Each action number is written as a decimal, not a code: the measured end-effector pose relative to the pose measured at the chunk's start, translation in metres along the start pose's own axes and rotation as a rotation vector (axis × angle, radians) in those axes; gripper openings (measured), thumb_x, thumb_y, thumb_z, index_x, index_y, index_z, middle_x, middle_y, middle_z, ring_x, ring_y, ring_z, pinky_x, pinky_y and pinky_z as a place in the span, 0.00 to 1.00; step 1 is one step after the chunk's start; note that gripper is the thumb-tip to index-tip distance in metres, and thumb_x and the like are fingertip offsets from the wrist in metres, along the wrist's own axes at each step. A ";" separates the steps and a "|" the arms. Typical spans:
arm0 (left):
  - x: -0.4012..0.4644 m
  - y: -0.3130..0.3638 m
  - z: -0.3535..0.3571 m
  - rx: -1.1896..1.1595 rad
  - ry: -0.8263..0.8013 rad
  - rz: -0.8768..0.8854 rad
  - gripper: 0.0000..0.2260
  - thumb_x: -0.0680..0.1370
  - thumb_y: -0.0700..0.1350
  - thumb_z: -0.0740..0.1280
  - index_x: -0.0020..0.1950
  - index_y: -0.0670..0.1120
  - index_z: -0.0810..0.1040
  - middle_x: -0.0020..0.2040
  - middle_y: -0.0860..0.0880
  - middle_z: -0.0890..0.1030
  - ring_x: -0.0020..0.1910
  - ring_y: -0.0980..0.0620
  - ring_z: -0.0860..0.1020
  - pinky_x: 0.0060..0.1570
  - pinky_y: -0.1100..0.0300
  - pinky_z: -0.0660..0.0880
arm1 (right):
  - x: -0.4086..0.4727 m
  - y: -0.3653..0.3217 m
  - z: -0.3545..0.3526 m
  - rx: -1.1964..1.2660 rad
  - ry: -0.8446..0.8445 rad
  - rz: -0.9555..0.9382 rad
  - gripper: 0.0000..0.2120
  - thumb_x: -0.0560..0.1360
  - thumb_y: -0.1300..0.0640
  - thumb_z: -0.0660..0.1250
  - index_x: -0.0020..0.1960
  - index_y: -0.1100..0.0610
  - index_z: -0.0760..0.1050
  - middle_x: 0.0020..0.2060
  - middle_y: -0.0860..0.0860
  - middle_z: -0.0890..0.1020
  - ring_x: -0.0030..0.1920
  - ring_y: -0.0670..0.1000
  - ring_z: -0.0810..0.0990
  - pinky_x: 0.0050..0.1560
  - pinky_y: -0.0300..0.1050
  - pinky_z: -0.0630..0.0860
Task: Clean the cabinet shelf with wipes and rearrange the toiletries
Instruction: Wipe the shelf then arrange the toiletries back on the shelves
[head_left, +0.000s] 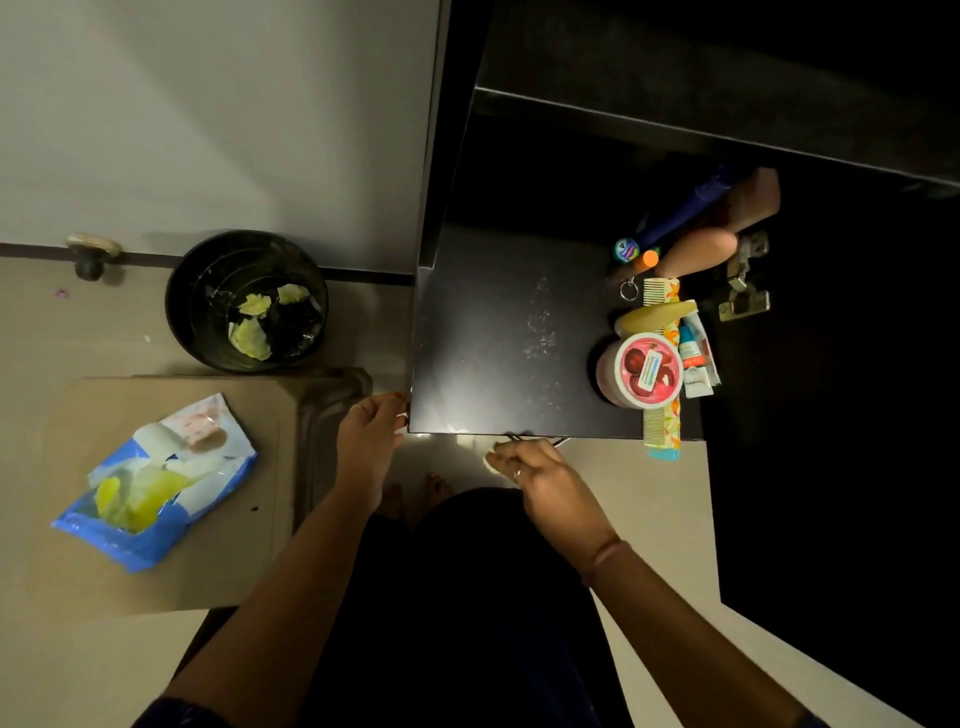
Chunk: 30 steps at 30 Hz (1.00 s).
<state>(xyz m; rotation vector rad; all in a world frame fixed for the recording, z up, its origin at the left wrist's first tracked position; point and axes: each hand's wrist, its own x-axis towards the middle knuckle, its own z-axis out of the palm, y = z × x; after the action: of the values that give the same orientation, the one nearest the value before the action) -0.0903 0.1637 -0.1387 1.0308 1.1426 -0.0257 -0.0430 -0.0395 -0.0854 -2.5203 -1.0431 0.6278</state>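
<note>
The dark cabinet shelf (498, 332) shows dusty smears near its middle. Toiletries crowd its right side: a pink-lidded jar (641, 370), a cream comb (662, 364), a yellow tube (652, 317), small boxes (698, 358), a tan bottle (696, 252) and a blue tube (680, 208). My left hand (370, 439) holds the shelf's front left corner with curled fingers. My right hand (535, 470) pinches a small pale wipe (491, 460) just below the shelf's front edge. A blue wipes pack (156, 480) lies on a beige stool to the left.
A black bin (247, 301) holding used yellowish wipes stands on the floor left of the cabinet. The beige stool (156, 582) sits in front of it. An open cabinet door with metal hinges (743, 280) is on the right. A doorstop (93, 254) is by the wall.
</note>
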 end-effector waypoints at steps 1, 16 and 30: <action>0.000 0.001 0.001 -0.002 0.002 0.003 0.10 0.78 0.43 0.63 0.36 0.49 0.76 0.36 0.50 0.79 0.34 0.56 0.75 0.35 0.63 0.69 | 0.003 0.001 -0.008 0.001 0.037 -0.010 0.20 0.68 0.70 0.62 0.57 0.59 0.80 0.54 0.54 0.81 0.56 0.55 0.78 0.61 0.42 0.75; 0.001 -0.003 -0.011 -0.044 -0.058 0.012 0.10 0.78 0.40 0.63 0.38 0.48 0.76 0.32 0.54 0.78 0.33 0.55 0.73 0.35 0.61 0.67 | 0.190 0.060 -0.083 0.014 0.279 0.566 0.15 0.77 0.68 0.56 0.61 0.65 0.74 0.58 0.62 0.76 0.59 0.61 0.76 0.60 0.44 0.69; -0.004 0.000 -0.006 0.043 -0.045 -0.014 0.08 0.75 0.44 0.64 0.36 0.48 0.76 0.34 0.51 0.77 0.32 0.57 0.73 0.34 0.62 0.66 | 0.000 -0.003 -0.011 0.052 0.184 0.255 0.18 0.72 0.71 0.60 0.58 0.61 0.79 0.55 0.56 0.79 0.57 0.53 0.76 0.64 0.35 0.66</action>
<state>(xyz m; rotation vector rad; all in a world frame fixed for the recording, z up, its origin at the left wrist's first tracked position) -0.0963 0.1656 -0.1355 1.0549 1.1129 -0.0844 -0.0392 -0.0389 -0.0743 -2.6279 -0.6394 0.4708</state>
